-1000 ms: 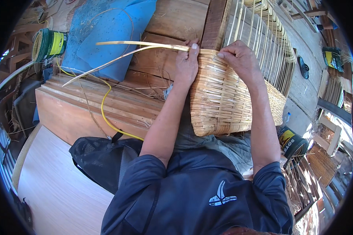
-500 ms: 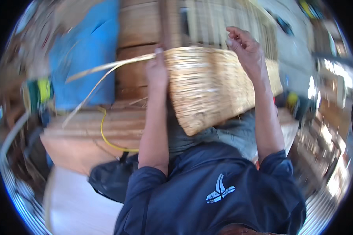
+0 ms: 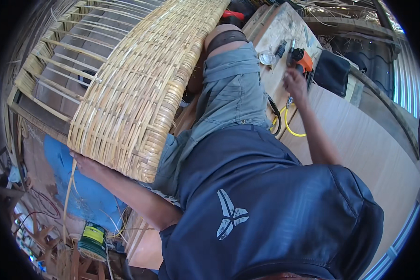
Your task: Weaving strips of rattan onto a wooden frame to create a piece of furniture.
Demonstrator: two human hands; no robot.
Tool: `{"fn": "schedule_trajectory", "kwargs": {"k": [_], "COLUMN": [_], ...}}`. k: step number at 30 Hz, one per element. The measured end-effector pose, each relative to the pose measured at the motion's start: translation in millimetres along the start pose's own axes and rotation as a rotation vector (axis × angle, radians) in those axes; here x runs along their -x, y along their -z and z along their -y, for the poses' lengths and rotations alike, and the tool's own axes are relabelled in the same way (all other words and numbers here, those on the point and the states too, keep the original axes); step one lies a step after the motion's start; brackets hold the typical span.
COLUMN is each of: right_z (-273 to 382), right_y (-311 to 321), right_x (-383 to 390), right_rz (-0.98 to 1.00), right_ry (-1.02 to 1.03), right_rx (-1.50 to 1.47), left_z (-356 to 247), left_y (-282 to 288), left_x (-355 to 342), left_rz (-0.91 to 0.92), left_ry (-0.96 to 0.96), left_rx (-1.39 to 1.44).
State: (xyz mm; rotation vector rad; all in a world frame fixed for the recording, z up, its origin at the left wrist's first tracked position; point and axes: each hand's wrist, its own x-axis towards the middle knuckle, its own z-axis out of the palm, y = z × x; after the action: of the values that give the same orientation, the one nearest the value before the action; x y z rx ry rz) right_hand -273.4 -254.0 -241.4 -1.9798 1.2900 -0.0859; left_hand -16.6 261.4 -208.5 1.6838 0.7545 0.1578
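Observation:
A woven rattan panel (image 3: 130, 88) lies slanted across my lap and left side, joined to a slatted frame of thin strips (image 3: 67, 51). My left hand (image 3: 86, 165) is closed at its near left corner, its fingers partly hidden beneath the edge. From there a loose rattan strip (image 3: 69, 193) hangs down. On the right, my right hand (image 3: 295, 85) has curled fingers beside an orange and black power tool (image 3: 304, 60), which looks like a nail gun. Whether those fingers touch its handle is not clear.
A yellow hose (image 3: 292, 130) curves below my right hand. On the wooden bench (image 3: 284, 32) sit a small clear container (image 3: 267, 58) and a black pouch (image 3: 332, 72). A blue sheet (image 3: 91, 196) lies at the left, near a green and yellow spool (image 3: 92, 239).
The view has swung toward the right, so the bench and orange tool now show. My right hand has left the panel and moved to the tool. My left hand stays at the panel's edge.

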Motion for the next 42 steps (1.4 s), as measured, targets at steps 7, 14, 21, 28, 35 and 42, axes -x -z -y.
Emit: {"fn": "schedule_trajectory", "kwargs": {"k": [7, 14, 21, 28, 35, 42], "right_z": [-47.6, -44.0, -51.1, -28.7, -3.6, 256.7], "right_y": [-49.6, -58.5, -40.5, -50.0, -27.6, -15.4], "right_x": [61.5, 77.8, 46.6, 55.9, 42.5, 78.9], "right_rz": [-0.026, 0.108, -0.156, 0.243, -0.066, 0.506], "right_ry": [0.254, 0.085, 0.167, -0.174, 0.125, 0.613], "right_rx": [0.299, 0.314, 0.618, 0.233, -0.446, -0.421], "left_z": [25.0, 12.0, 35.5, 35.0, 15.3, 13.5], "left_y": [26.7, 15.5, 10.8, 8.8, 2.2, 2.0], "left_x": [-26.1, 1.2, -21.1, -13.8, -6.1, -0.5], "left_rz": [0.139, 0.286, 0.601, 0.477, 0.069, 0.011], "left_ry": [-0.368, -1.105, -0.671, -0.057, -0.005, -0.012], "left_rx": [-0.564, -0.858, -0.482, 0.125, 0.087, 0.268]}}
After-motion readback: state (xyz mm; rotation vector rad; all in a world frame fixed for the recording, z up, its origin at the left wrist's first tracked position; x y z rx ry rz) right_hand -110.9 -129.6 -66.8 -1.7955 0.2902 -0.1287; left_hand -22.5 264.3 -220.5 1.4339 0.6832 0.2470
